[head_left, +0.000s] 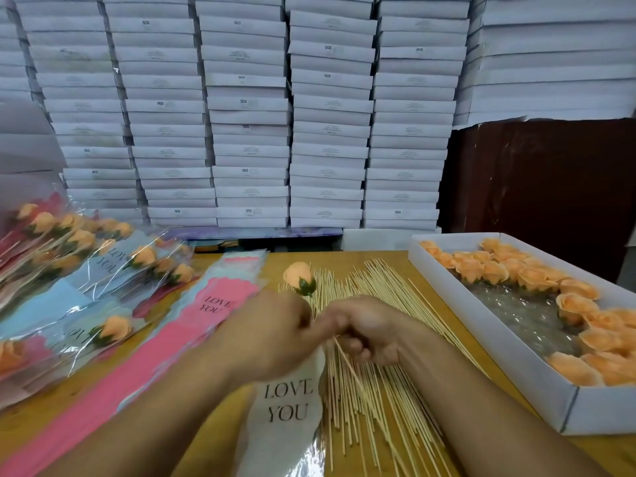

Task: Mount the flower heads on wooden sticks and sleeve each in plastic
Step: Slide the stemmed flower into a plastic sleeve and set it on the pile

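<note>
An orange flower head (pixel 298 276) with green sepals sits on a thin wooden stick (pixel 348 360) that runs down between my hands. My right hand (pixel 370 333) pinches the stick near its middle. My left hand (pixel 272 333), blurred, has its fingers curled at the top of a clear plastic sleeve (pixel 285 402) printed "LOVE YOU", which lies below it on the table. The flower head is above the sleeve's mouth, outside it. How far the stick reaches into the sleeve is hidden by my hands.
Loose wooden sticks (pixel 371 290) are spread across the wooden table. A white box (pixel 488 327) on the right holds several orange flower heads (pixel 495 270). Flat pink sleeves (pixel 220 297) lie left of centre and sleeved flowers (pixel 72 242) are piled far left. White cartons (pixel 247 132) are stacked behind.
</note>
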